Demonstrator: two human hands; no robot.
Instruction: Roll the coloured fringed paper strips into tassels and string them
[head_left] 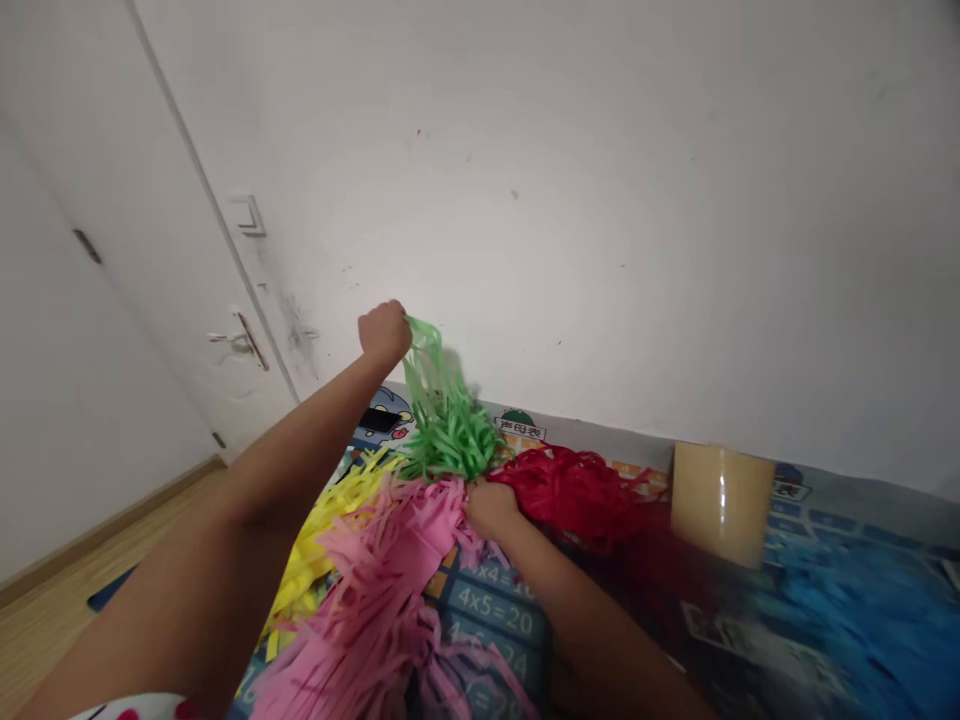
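Observation:
My left hand [386, 332] is raised in front of the wall, its fingers closed on the top of some green fringe strips [454, 430]. The strips stretch down from it to a bushy green heap. My right hand [491, 508] is low, closed where the green, pink and red strips meet; its fingertips are hidden, so what it grips cannot be made out. Pink strips [382, 600] spread in front of it, and a red bundle [577, 495] lies just to its right. Yellow strips [322, 550] are partly behind my left forearm.
A wide roll of tan tape [716, 505] stands at the right, with a blurred blue pile of strips [870, 620] beyond it. Beneath everything is a printed learning mat [495, 610] with multiplication sums. The white wall [570, 220] rises behind, a door [172, 250] at left.

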